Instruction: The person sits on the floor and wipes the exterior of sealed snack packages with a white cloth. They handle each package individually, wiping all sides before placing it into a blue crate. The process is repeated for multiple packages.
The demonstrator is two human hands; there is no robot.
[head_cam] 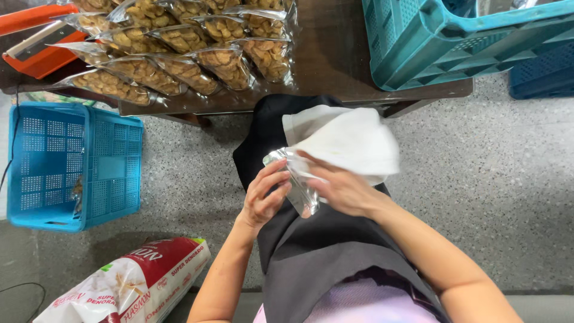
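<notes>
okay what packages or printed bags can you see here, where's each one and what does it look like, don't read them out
Clear pouch: small, shiny, between the left hand and right hand, under a white cloth.
Filled snack bags: clear, tan pieces inside, overlapping in rows on the dark table.
Large sack: lying on the floor at lower left, white with red and green print.
No signs or screens.

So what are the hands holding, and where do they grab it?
Both hold a clear plastic pouch: left hand at its left edge, right hand on its right side, also holding a white cloth.
</notes>
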